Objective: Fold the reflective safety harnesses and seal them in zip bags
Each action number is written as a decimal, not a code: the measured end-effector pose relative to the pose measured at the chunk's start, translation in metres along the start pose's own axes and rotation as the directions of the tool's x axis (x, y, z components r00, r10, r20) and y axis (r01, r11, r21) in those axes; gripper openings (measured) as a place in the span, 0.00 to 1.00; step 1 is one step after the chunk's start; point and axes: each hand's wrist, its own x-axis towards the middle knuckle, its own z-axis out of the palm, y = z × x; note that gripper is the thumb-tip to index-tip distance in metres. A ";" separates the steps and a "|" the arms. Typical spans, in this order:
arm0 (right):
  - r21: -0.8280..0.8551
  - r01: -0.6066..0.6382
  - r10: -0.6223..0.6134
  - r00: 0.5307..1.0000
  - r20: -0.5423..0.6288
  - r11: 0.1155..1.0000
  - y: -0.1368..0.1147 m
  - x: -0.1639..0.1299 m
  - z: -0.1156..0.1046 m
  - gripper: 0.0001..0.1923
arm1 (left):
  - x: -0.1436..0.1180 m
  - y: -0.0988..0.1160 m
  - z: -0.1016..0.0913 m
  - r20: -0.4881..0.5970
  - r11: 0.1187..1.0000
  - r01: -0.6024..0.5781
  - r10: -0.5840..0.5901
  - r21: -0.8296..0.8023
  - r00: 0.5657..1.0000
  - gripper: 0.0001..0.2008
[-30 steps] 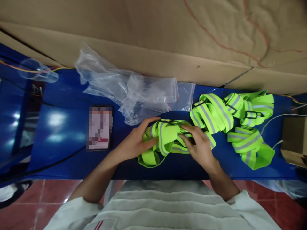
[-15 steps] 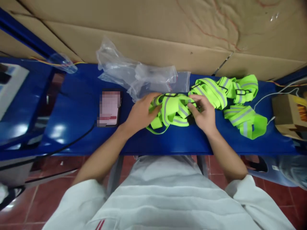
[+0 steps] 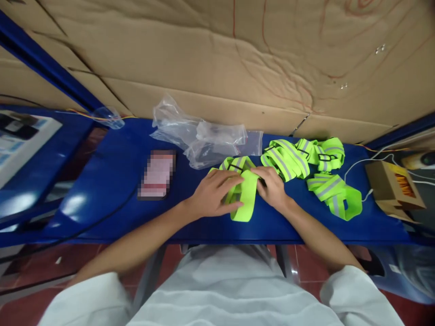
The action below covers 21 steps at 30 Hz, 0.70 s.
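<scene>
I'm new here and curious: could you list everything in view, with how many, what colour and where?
Long smooth table: one, blue, across the middle
Tangle of grey-striped fabric strap: one, neon yellow-green, table centre
Similar bundled straps: at least three bundles, neon yellow-green, right of centre
Crumpled plastic bags: several, clear, back centre
Flat rectangular phone: one, pinkish blurred screen, left
Plastic cup: one, clear, back left
Open cardboard box: one, brown, right end
Cardboard sheeting: count unclear, brown, behind the table
Thin plugged cable: at least one, white, right
Tiled floor: one, red, below
Left hand: one, bare, left of the tangle's front loop
Right hand: one, bare, right of that loop
Cloth shirt: one, whitish, bottom
</scene>
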 end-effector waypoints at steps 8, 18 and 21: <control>-0.195 -0.233 0.261 0.956 0.133 0.953 0.007 0.005 -0.015 0.25 | 0.002 0.012 0.003 -0.059 0.947 0.276 -0.270 0.163 0.961 0.29; 0.413 -0.664 0.685 0.718 0.122 0.623 0.017 0.010 0.004 0.11 | 0.010 -0.002 -0.010 0.087 0.420 0.370 -0.557 -0.829 0.826 0.19; 0.560 -0.703 0.710 0.653 0.263 0.439 0.018 0.017 -0.003 0.14 | 0.016 -0.004 -0.013 0.247 0.087 0.360 -0.577 -0.929 0.778 0.21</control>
